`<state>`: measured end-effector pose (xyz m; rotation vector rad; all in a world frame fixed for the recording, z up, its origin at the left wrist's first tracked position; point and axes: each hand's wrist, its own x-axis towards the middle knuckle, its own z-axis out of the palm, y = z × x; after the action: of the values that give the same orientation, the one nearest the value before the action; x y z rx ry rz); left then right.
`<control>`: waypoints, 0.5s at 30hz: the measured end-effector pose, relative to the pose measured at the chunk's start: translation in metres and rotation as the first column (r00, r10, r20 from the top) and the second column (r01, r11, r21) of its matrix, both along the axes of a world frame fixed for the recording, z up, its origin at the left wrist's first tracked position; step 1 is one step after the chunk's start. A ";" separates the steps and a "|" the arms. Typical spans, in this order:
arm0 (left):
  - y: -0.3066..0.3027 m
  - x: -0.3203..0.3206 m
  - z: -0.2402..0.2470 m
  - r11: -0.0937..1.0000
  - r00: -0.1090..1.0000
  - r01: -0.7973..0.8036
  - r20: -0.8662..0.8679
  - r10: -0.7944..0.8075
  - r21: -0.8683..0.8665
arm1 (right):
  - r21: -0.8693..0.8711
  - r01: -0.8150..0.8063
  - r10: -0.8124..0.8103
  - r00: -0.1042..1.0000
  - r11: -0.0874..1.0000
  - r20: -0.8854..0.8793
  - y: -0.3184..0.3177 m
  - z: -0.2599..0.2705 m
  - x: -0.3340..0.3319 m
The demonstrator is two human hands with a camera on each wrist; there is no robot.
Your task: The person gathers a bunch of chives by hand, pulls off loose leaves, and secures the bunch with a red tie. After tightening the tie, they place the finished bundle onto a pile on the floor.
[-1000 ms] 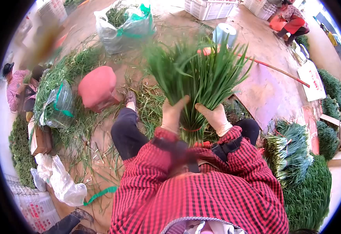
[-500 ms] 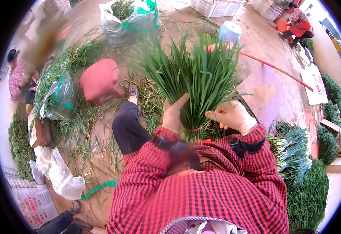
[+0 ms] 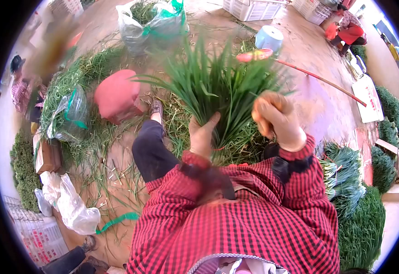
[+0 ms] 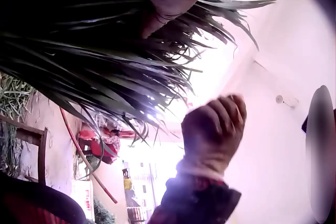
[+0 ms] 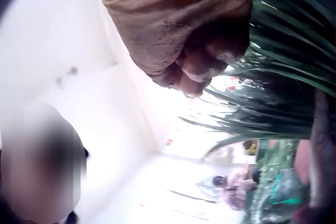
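Note:
A bunch of garlic chives (image 3: 226, 100), long flat green leaves fanning upward, stands in front of the person. The gloved left hand (image 3: 203, 134) grips it low on its left side, thumb over the leaves. A red band (image 3: 218, 149) shows round the stems below that hand. Held up beside the bunch on the right is the gloved right hand (image 3: 279, 121), slightly blurred, its fingers curled in. In the left wrist view the right hand (image 4: 212, 127) looks like a fist. The right wrist view shows the soiled glove with bent fingers (image 5: 202, 69) near the leaves; nothing shows inside them.
Loose chive leaves litter the floor round a pink stool (image 3: 118, 97). Tied bunches (image 3: 343, 173) lie at the right. A plastic bag (image 3: 151, 27) and a white crate (image 3: 253, 8) stand at the back, near a red pole (image 3: 320, 81). Other people sit farther off.
The right hand has left the bunch's right side, moving right and up while its fingers curled. The left hand stays on the bunch, whose leaf tips have swayed.

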<state>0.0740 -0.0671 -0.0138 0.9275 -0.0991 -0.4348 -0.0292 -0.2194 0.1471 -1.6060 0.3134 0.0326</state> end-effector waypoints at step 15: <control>-0.025 -0.046 0.024 0.937 0.791 0.110 0.542 -0.284 0.331 | 0.790 0.208 -0.415 0.907 0.577 0.065 0.020 -0.196 -0.003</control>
<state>0.0277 -0.0926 0.0104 1.3231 -0.7257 -0.3481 -0.0319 -0.1996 -0.0490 -0.6504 0.3282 -0.2800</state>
